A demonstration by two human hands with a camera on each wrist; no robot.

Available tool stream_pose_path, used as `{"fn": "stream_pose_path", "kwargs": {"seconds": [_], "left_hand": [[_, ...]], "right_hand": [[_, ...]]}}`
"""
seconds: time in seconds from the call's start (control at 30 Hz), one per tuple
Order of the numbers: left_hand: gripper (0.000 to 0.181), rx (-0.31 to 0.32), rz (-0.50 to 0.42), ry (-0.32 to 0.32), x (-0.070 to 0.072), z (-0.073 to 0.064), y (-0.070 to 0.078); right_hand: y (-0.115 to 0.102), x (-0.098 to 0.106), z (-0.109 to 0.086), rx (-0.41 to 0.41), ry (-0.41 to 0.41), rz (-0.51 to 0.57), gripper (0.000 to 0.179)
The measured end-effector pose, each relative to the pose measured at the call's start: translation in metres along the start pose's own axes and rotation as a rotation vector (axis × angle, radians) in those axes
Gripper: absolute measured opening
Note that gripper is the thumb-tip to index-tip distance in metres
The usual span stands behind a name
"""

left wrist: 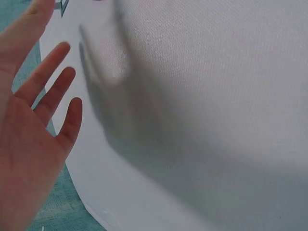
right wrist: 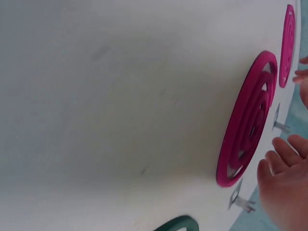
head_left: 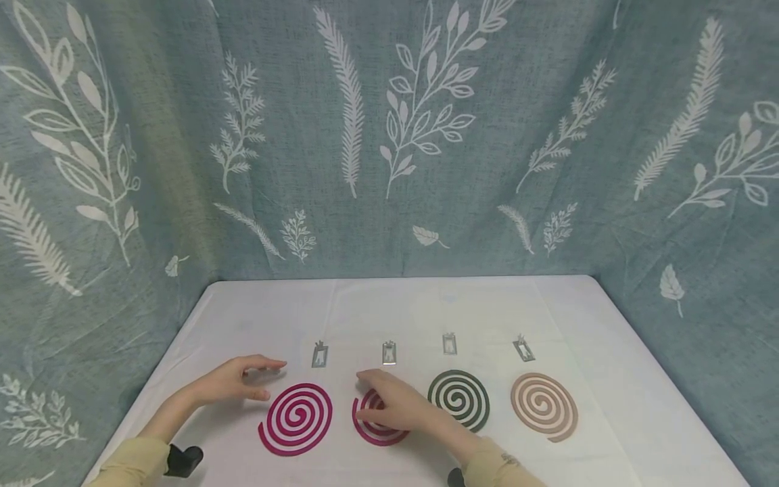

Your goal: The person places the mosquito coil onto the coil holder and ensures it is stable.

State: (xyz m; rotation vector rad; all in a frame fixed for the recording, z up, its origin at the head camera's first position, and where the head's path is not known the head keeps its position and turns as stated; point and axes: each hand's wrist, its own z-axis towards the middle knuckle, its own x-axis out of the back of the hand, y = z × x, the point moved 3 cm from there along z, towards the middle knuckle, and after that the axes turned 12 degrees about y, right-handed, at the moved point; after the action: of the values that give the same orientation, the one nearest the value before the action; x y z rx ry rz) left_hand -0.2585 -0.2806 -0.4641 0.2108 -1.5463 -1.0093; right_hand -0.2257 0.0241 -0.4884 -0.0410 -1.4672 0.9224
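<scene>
Two magenta mosquito coils lie flat on the white table in the head view. My left hand (head_left: pixel 228 380), fingers spread and holding nothing, hovers just left of the leftmost magenta coil (head_left: pixel 297 417). Over the second magenta coil (right wrist: pixel 250 120) is my right hand (head_left: pixel 398 400), covering part of it in the head view. In the right wrist view the right hand's fingers (right wrist: pixel 276 163) are loosely extended beside that coil, with nothing in them. A dark green coil (head_left: pixel 458 400) and a tan coil (head_left: pixel 543 404) lie further right.
Behind the coils runs a row of small metal coil stands: one stand (head_left: pixel 320 354) at left, a second (head_left: pixel 389 352), a third (head_left: pixel 449 343) and a tilted one (head_left: pixel 523 348) at right. A leaf-patterned blue-green curtain (head_left: pixel 377 230) encloses the white table (head_left: pixel 268 304).
</scene>
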Motion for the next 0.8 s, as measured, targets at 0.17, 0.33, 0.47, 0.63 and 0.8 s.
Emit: {"fn": "stream_pose_path", "kwargs": {"seconds": [0.17,0.33,0.47,0.63,0.8], "left_hand": [[0.053,-0.003,-0.082,-0.076,-0.004,0.0,-0.002],[0.053,0.053,-0.131,-0.137,-0.011,0.001,-0.005],[0.053,0.063,-0.124,-0.148,-0.014,0.003,-0.006],[0.056,0.067,-0.143,-0.174,-0.016,0.003,-0.005],[0.057,0.093,-0.15,-0.193,-0.018,0.002,-0.005]], "right_hand": [[-0.008,-0.008,0.004,0.021,-0.003,-0.01,0.061],[-0.014,-0.016,0.01,0.064,-0.008,-0.014,0.059],[-0.02,-0.02,0.014,0.086,-0.01,-0.019,0.058],[-0.025,-0.025,0.018,0.111,-0.018,-0.03,0.057],[-0.028,-0.028,0.019,0.099,-0.035,-0.029,0.057]]}}
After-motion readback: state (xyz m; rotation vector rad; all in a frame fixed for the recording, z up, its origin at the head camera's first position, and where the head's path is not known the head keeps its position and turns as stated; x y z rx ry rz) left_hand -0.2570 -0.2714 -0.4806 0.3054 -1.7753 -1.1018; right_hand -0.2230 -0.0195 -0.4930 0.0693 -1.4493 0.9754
